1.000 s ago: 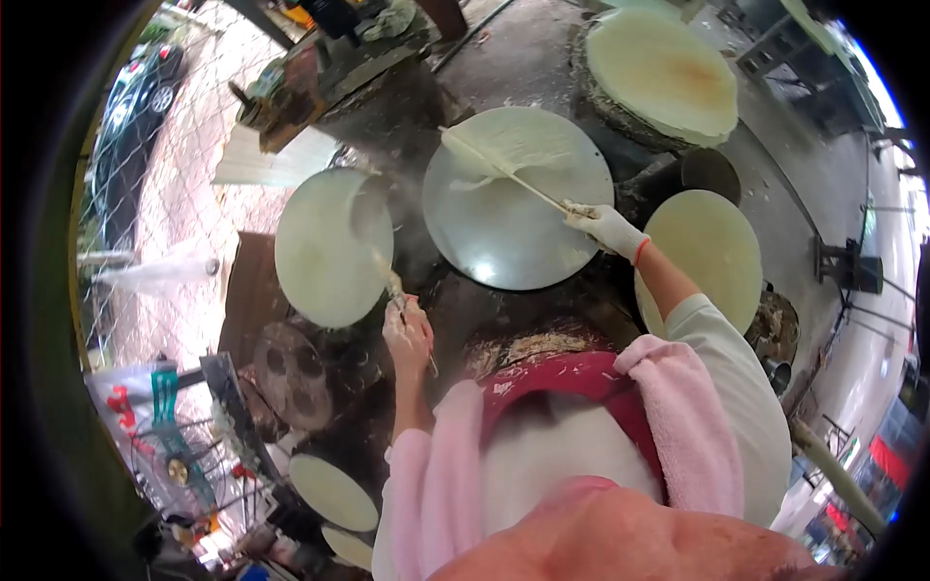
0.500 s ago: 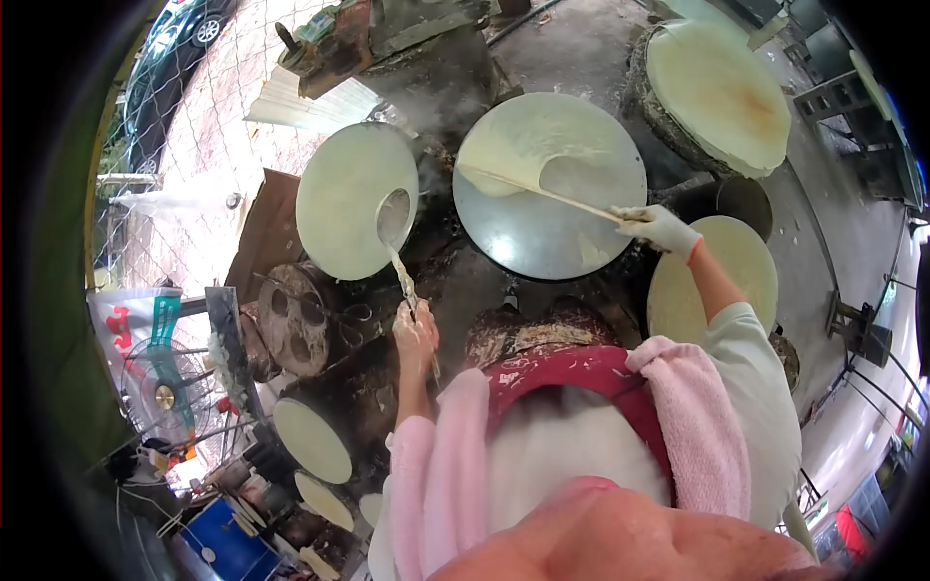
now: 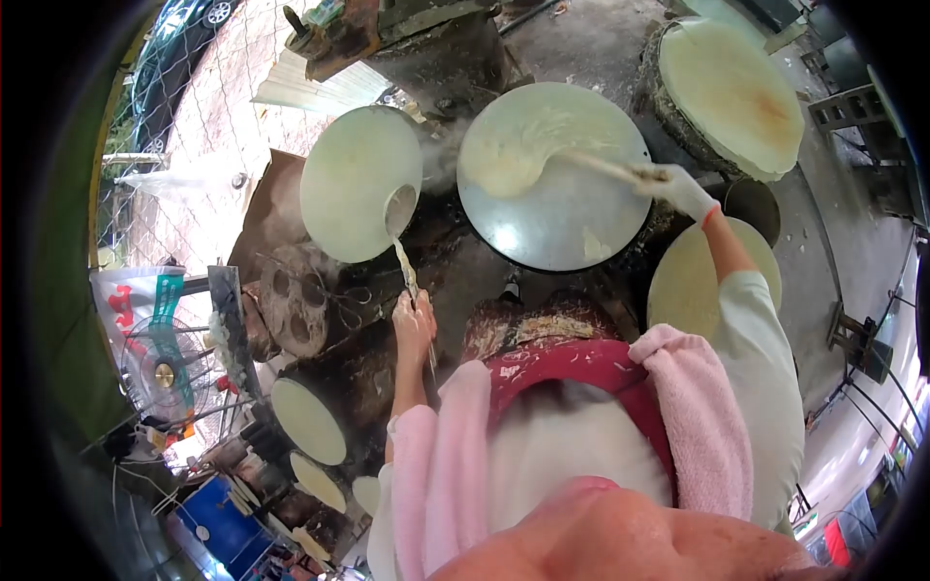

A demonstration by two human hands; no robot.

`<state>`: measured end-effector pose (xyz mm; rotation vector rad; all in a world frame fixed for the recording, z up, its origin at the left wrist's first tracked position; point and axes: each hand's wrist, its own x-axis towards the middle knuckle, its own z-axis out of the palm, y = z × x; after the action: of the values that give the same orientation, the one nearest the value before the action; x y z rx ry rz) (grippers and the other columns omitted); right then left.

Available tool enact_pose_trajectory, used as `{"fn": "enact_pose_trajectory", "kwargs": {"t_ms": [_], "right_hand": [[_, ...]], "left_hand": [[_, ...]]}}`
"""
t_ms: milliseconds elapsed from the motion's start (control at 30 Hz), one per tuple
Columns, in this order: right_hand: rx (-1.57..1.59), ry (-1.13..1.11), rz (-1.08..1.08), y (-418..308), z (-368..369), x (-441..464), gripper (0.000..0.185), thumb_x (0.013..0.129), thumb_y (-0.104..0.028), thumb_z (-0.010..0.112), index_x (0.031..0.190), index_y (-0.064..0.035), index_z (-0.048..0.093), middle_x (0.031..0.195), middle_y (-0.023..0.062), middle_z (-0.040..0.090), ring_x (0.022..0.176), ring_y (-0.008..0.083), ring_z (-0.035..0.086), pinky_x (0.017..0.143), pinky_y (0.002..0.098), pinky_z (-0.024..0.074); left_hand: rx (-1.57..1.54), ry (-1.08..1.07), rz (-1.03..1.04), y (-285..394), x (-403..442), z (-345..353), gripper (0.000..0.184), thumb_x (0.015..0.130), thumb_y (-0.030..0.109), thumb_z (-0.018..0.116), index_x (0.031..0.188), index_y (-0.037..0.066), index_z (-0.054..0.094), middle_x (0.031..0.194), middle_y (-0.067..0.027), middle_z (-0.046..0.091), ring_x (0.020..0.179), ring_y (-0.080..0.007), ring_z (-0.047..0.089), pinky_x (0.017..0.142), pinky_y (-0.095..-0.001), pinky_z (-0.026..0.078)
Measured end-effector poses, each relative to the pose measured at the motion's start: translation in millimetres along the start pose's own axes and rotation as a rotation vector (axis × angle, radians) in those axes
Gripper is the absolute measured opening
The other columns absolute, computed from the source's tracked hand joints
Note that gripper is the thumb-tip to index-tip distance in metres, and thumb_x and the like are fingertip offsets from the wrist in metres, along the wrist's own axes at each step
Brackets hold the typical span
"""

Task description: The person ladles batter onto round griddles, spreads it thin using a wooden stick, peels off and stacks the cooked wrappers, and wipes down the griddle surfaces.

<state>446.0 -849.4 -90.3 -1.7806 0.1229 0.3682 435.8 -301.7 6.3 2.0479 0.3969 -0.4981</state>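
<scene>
Stick (image 3: 601,167) in right hand (image 3: 678,189) motion-blurred. Ladle handle (image 3: 404,258) partly hidden by left hand (image 3: 415,318). Pale disc (image 3: 686,276), near right, partly covered by sleeve (image 3: 756,339). Dark car (image 3: 179,53), far left, cut by top edge.

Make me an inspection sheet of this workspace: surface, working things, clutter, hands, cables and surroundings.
Surface: round griddle, pale batter over its far and left part, nearer part mostly bare and shiny.
Working things: stick reaching over the griddle; ladle, its bowl at the near right of a pale round surface.
Clutter: crowded objects around a blue box at lower left, mostly too small to name.
Hands: left hand, bare, grips the ladle; right hand, gloved, grips the stick.
Cables: thin dark line along the floor at right; whether cable, cannot tell.
Surroundings: wire fence and fan on the left.
</scene>
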Motion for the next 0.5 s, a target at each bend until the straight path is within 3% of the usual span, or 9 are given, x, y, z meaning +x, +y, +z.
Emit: {"fn": "enact_pose_trajectory", "kwargs": {"t_ms": [33, 133, 167, 200, 233, 333, 400, 433, 500], "right_hand": [[-0.003, 0.099, 0.074, -20.8, 2.8, 12.6, 0.054, 0.091, -0.026, 0.065, 0.136, 0.0009, 0.052, 0.134, 0.0143, 0.059, 0.123, 0.0161, 0.052, 0.108, 0.0267, 0.0335], [-0.256, -0.15, 0.094, -52.7, 17.3, 28.9, 0.05, 0.09, -0.022, 0.068, 0.131, 0.0046, 0.055, 0.133, 0.0068, 0.059, 0.12, 0.0101, 0.052, 0.102, 0.021, 0.0377], [-0.119, -0.175, 0.058, -45.6, 29.6, 25.9, 0.049, 0.09, -0.023, 0.068, 0.128, 0.0051, 0.056, 0.126, 0.004, 0.063, 0.105, 0.0089, 0.058, 0.09, 0.0194, 0.044], [-0.13, -0.223, 0.231, -49.1, 28.7, 16.1, 0.049, 0.089, -0.024, 0.069, 0.13, 0.0019, 0.057, 0.117, 0.0034, 0.066, 0.091, 0.0072, 0.055, 0.078, 0.0214, 0.0439], [-0.15, -0.271, 0.403, -52.6, 27.8, 6.2, 0.049, 0.089, -0.024, 0.069, 0.131, -0.0013, 0.059, 0.107, 0.0028, 0.068, 0.077, 0.0055, 0.053, 0.066, 0.0234, 0.0437], [-0.05, -0.244, 0.389, -68.4, 10.6, -31.9, 0.048, 0.09, -0.022, 0.069, 0.134, -0.0051, 0.058, 0.11, 0.0006, 0.067, 0.085, 0.0047, 0.056, 0.076, 0.0237, 0.0464], [0.07, -0.111, 0.1, -25.0, -4.6, -25.4, 0.048, 0.091, -0.021, 0.067, 0.135, -0.0034, 0.056, 0.118, 0.0013, 0.066, 0.098, 0.0067, 0.059, 0.088, 0.0239, 0.047], [-0.025, 0.036, 0.02, -9.8, -7.2, -10.9, 0.05, 0.09, -0.016, 0.068, 0.135, -0.0021, 0.055, 0.132, 0.007, 0.06, 0.119, 0.0104, 0.053, 0.105, 0.0273, 0.0379], [-0.123, 0.047, -0.001, -12.3, -1.9, 11.3, 0.052, 0.091, -0.02, 0.067, 0.137, -0.002, 0.052, 0.136, 0.0051, 0.057, 0.119, 0.0101, 0.053, 0.102, 0.0235, 0.0383]], "left_hand": [[-0.032, -0.011, -0.08, 13.4, 0.4, 2.3, 0.021, 0.097, 0.018, 0.051, 0.096, -0.002, 0.055, 0.066, -0.0126, 0.056, 0.056, -0.026, 0.056, 0.053, -0.0367, 0.046], [0.256, 0.037, 0.276, -37.0, 44.6, 4.6, 0.025, 0.096, 0.021, 0.052, 0.095, -0.004, 0.054, 0.071, -0.0218, 0.059, 0.067, -0.0412, 0.058, 0.061, -0.0462, 0.047], [0.314, 0.062, 0.339, -34.2, 51.5, 7.8, 0.026, 0.096, 0.022, 0.052, 0.093, -0.004, 0.053, 0.074, -0.0251, 0.059, 0.071, -0.0457, 0.058, 0.063, -0.0491, 0.047], [0.373, 0.091, 0.401, -31.5, 58.4, 11.0, 0.027, 0.096, 0.022, 0.052, 0.092, -0.004, 0.052, 0.076, -0.0283, 0.06, 0.075, -0.0501, 0.058, 0.065, -0.052, 0.047], [0.456, 0.114, 0.503, -20.1, 61.0, 15.4, 0.027, 0.096, 0.022, 0.053, 0.091, -0.004, 0.051, 0.076, -0.0292, 0.059, 0.077, -0.0507, 0.058, 0.066, -0.0527, 0.047], [0.633, 0.125, 0.593, -5.5, 82.9, 31.1, 0.028, 0.096, 0.022, 0.054, 0.092, -0.005, 0.05, 0.078, -0.0302, 0.059, 0.079, -0.0501, 0.06, 0.066, -0.0526, 0.048], [0.698, 0.095, 0.561, 0.7, 96.4, 43.2, 0.029, 0.096, 0.022, 0.054, 0.089, -0.005, 0.051, 0.082, -0.0279, 0.061, 0.076, -0.0491, 0.059, 0.065, -0.0509, 0.048], [0.773, 0.083, 0.568, 2.4, 102.0, 48.7, 0.029, 0.096, 0.023, 0.054, 0.089, -0.005, 0.051, 0.081, -0.0274, 0.061, 0.075, -0.047, 0.061, 0.064, -0.0492, 0.049], [0.926, 0.061, 0.58, 4.8, 109.3, 55.7, 0.028, 0.096, 0.024, 0.055, 0.09, -0.004, 0.05, 0.079, -0.0264, 0.062, 0.074, -0.0429, 0.063, 0.062, -0.0459, 0.052]]}}
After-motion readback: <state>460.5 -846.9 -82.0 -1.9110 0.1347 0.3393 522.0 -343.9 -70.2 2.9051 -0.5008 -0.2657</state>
